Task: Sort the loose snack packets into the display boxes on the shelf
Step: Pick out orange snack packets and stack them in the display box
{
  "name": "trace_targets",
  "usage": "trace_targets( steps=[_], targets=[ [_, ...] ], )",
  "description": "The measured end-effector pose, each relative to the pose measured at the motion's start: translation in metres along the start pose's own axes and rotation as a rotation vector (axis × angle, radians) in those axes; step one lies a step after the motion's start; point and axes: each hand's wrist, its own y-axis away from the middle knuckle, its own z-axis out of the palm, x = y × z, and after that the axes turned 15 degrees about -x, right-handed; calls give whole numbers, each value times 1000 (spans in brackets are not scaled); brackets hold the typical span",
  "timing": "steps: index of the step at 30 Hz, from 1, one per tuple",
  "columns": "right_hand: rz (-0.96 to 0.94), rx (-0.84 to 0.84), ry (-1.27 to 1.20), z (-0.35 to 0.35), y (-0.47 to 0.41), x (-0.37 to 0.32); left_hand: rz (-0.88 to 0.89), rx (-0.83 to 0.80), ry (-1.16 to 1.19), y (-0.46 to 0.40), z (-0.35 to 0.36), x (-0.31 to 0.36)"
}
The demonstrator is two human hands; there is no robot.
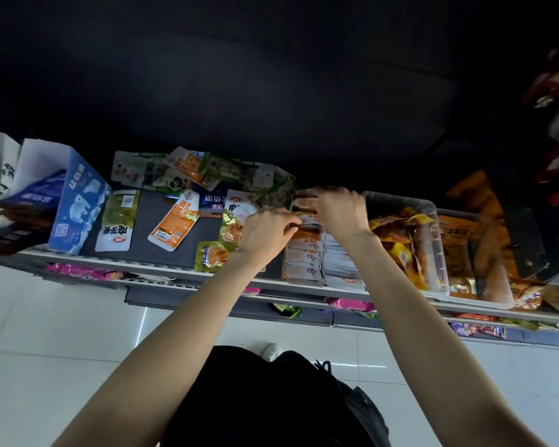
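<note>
Two hands (267,232) (339,211) at packet row (304,256), two clear tubs (433,240)

Loose snack packets lie flat on the dark shelf (149,227): an orange-and-white packet (174,224) aslant, a green-and-white packet (118,221) just left of it. Right of these, orange-and-white packets (304,253) stand filed in rows, with a clear plastic display box (433,240) of yellow packets (397,240) beyond.

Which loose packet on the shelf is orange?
The long orange packet, lying slanted on the dark shelf left of both hands; its neighbours are green, gold or white.
</note>
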Motion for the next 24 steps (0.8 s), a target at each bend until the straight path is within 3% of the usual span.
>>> trace_targets(
  steps=[3, 5, 7, 11, 14, 16, 18, 21, 24],
  targets=[
    [42, 119, -78, -6, 9, 4, 26, -36, 53, 4, 0, -6],
    [51, 9, -96, -5, 10, 1, 43, -42, 138, 9, -1, -7],
    [75, 9, -113, -3, 8, -1, 21, 27, 220, 19, -3, -12],
    [-59, 328, -253, -7, 23, -8, -113, 269, 337, 54, -7, -48],
    [-238, 452, -358, -7, 40, -39, -294, 328, 405, 82, -1, -99],
    [-291, 386, -369, 3, 43, -70, -465, 241, 377, 87, 6, -140],
    [-305, 198, -367, 17, 37, -104, -593, 66, 325, 83, 12, -175],
    [-270, -184, -402, 42, 17, -144, -668, -141, 313, 74, 16, -200],
    [-191, -419, -477, 65, 1, -166, -692, -205, 281, 66, 22, -212]
  ],
)
